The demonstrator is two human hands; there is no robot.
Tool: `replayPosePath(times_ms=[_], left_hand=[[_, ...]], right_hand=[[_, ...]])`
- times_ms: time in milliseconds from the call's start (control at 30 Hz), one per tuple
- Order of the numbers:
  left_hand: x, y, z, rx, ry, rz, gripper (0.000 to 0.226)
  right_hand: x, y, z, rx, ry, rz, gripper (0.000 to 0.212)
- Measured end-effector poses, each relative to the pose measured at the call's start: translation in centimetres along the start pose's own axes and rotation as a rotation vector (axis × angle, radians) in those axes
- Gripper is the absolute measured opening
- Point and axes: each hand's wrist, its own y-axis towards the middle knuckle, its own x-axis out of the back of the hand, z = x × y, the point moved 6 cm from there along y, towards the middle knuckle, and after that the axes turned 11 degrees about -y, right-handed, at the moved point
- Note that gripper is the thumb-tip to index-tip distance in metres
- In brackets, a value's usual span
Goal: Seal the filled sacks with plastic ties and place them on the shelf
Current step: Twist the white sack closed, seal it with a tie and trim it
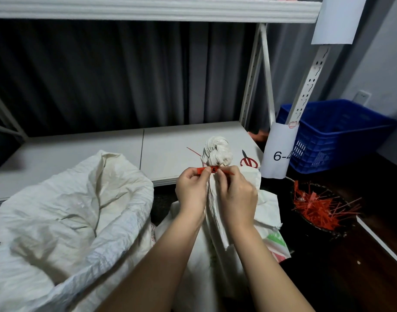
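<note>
A white woven sack (217,233) stands in front of me with its neck gathered into a bunch (216,152). A red plastic tie (213,170) wraps the neck just below the bunch. My left hand (192,188) pinches the tie's flat end on the left. My right hand (235,192) pinches the tie on the right, beside its lock. The tie's thin tail (193,151) sticks out behind the neck. A second white sack (65,212) lies open and crumpled at the left. The white shelf board (80,152) lies behind both sacks.
Red-handled scissors (248,162) lie on the shelf board right of the neck. A dark bowl holds several red ties (319,206) on the floor at right. A blue plastic crate (334,134) stands behind the shelf upright (305,91), which carries a paper label.
</note>
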Motion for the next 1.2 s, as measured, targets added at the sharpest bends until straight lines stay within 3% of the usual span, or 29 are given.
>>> replayPosePath(times_ms=[300,433,600,700,933,1200], left_hand=[[-1.4,-2.1,-1.1,-0.201,0.324,0.013,0.027],[-1.4,-1.8,-0.9,-0.197,0.386,0.000,0.027],[-1.4,-1.6,0.0,-0.085,0.163,-0.069,0.026],[-1.7,-1.7,-0.1,-0.109,0.187,-0.055,0.025],[-1.3,-0.7,-0.6,-0.158,0.300,0.030,0.030],[-0.2,-0.3,-0.1,-0.032,0.073,-0.017,0.017]], right_hand=[[-0.1,0.0,-0.8,-0.098,0.018,0.016,0.021],[0.5,0.3,-0.3,-0.073,-0.112,-0.016,0.023],[0.3,0.3,-0.7,-0.147,-0.088,0.004,0.012],[-0.5,0.2,-1.0,-0.201,-0.040,0.118,0.016],[-0.5,0.5,-0.8,-0.145,-0.025,0.135,0.017],[-0.3,0.7,-0.8,-0.167,0.110,0.155,0.016]])
